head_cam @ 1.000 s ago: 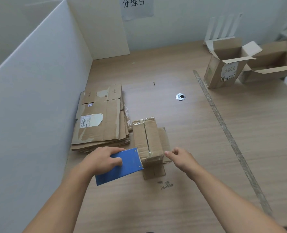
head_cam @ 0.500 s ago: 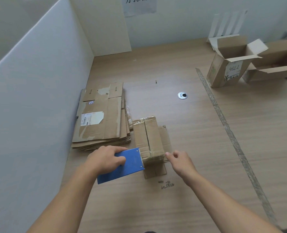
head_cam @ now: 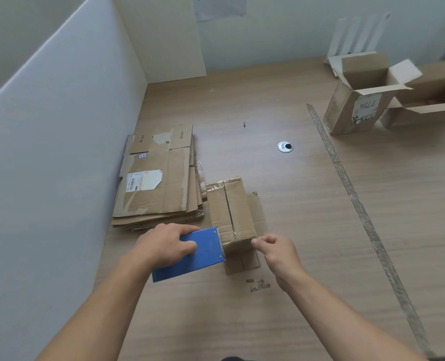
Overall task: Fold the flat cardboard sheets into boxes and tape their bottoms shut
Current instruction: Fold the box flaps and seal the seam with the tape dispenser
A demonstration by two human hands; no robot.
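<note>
A small folded cardboard box (head_cam: 232, 212) stands bottom-up on the wooden table, its two bottom flaps meeting in a seam. My left hand (head_cam: 164, 244) grips a blue tape dispenser (head_cam: 192, 254) held against the box's near left edge. My right hand (head_cam: 276, 250) pinches the clear tape end at the box's near right corner. A strip of tape crosses the near end of the box between both hands. A stack of flat cardboard sheets (head_cam: 156, 178) lies to the left of the box, against the white partition.
A white partition (head_cam: 60, 152) walls the left side. Two open cardboard boxes (head_cam: 356, 105) (head_cam: 429, 100) stand at the far right. A metal grommet (head_cam: 285, 146) sits in the table (head_cam: 294, 230), and a worn tape line (head_cam: 356, 204) runs diagonally down the right.
My right hand has closed in to the box's near right corner, pinching the tape. The left hand and dispenser stay against the box. The camera has tilted slightly.
</note>
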